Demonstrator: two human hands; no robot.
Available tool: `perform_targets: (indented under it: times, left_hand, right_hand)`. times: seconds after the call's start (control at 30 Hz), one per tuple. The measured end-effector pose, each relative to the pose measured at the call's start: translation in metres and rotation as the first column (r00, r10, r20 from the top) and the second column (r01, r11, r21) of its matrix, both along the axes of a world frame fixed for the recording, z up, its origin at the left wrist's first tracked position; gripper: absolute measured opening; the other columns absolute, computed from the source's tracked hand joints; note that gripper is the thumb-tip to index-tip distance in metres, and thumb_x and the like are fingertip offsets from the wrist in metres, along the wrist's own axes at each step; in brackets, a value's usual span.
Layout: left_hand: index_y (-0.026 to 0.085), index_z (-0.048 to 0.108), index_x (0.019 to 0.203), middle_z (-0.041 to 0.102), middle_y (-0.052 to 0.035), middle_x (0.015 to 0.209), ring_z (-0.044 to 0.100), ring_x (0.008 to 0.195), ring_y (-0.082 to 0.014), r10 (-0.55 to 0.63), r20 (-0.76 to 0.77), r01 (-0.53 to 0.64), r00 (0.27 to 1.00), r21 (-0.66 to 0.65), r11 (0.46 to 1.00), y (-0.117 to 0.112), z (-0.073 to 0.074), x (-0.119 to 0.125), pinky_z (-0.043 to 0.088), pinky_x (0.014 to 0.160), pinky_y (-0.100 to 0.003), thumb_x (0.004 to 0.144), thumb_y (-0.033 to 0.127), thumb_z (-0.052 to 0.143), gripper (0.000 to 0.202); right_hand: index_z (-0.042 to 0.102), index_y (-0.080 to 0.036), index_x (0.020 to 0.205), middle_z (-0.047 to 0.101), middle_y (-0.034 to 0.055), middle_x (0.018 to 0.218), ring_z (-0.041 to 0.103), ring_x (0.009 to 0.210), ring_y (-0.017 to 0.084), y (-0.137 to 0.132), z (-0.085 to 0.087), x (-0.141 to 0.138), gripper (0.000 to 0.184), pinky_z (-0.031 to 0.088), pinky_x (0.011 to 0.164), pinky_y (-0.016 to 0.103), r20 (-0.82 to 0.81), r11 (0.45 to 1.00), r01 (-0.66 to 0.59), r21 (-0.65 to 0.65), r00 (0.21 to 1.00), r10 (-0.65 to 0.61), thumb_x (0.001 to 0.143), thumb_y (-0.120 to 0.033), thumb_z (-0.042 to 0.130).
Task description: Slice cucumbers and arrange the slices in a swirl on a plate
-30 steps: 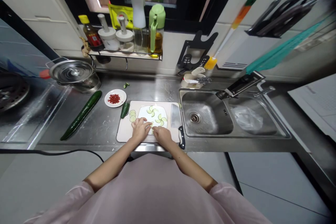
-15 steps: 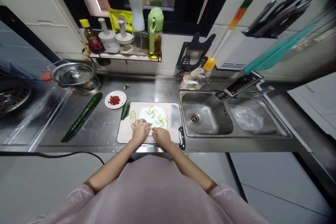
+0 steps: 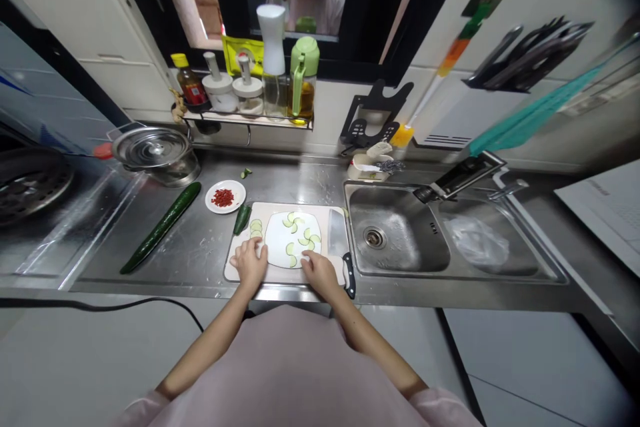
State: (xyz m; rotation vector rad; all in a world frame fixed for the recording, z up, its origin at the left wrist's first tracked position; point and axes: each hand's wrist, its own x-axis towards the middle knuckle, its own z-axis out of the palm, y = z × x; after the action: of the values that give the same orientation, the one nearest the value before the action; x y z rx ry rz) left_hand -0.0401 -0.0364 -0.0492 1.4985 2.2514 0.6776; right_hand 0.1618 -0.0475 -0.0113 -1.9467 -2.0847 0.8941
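Note:
My left hand (image 3: 250,263) is over the left part of the cutting board (image 3: 280,276), fingers apart, its fingertips by a column of cucumber slices (image 3: 256,225). At the lower right rim of the white plate (image 3: 279,240), my right hand (image 3: 320,273) has its thumb and forefinger slightly parted, with nothing visible between them. Curved cucumber pieces lie on the plate in two pinwheels, one at the top (image 3: 293,221) and one at the right (image 3: 309,239). A few more pieces (image 3: 291,255) are at the lower middle. A knife (image 3: 337,233) rests along the board's right side.
A cucumber chunk (image 3: 243,219) sits at the board's left edge. Beyond it are a saucer of red bits (image 3: 210,204), a whole cucumber (image 3: 163,227) and a lidded pot (image 3: 175,169). The double sink (image 3: 400,227) adjoins on the right. Bottles stand on a wall rack (image 3: 250,118).
My left hand has moved left, off the plate to the slices. My right hand has drawn a little right, uncovering cucumber pieces at the lower middle of the plate. The view has shifted slightly.

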Motion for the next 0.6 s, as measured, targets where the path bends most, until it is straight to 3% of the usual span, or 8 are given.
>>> perform_targets:
  times: [0.17, 0.4, 0.6]
  left_hand:
    - [0.023, 0.058, 0.117, 0.061, -0.01, 0.106, 0.048, 0.106, -0.0303, 0.11, -0.01, -0.111, 0.994, -0.038, 0.993, 0.01, 0.0, -0.015, 0.028, 0.092, -0.047, 0.084, 0.038, 0.051, 0.037]
    - [0.024, 0.058, 0.117, 0.063, -0.0103, 0.107, 0.05, 0.105, -0.0314, 0.104, -0.062, -0.108, 0.993, -0.061, 0.992, 0.018, -0.001, -0.019, 0.028, 0.091, -0.048, 0.086, 0.039, 0.048, 0.036]
    - [0.023, 0.057, 0.12, 0.062, -0.0123, 0.113, 0.05, 0.106, -0.0332, 0.072, -0.121, -0.085, 0.99, -0.099, 0.992, 0.019, -0.006, -0.02, 0.029, 0.09, -0.051, 0.086, 0.039, 0.045, 0.039]
  right_hand:
    - [0.063, -0.018, 0.117, 0.07, 0.0059, 0.089, 0.062, 0.086, 0.018, -0.004, -0.002, 0.003, 0.034, 0.039, 0.075, 0.024, -0.051, 0.999, 0.04, 0.004, 0.998, -0.04, 0.092, -0.029, 0.043]
    - [0.065, -0.018, 0.112, 0.071, 0.0061, 0.087, 0.064, 0.085, 0.019, -0.008, -0.006, -0.003, 0.033, 0.041, 0.076, 0.025, -0.106, 0.999, 0.039, 0.016, 0.994, -0.037, 0.091, -0.029, 0.043]
    - [0.067, -0.019, 0.109, 0.071, 0.0088, 0.1, 0.064, 0.092, 0.02, -0.011, -0.009, -0.001, 0.034, 0.042, 0.081, 0.027, -0.16, 0.997, 0.056, 0.049, 0.986, -0.047, 0.09, -0.029, 0.041]
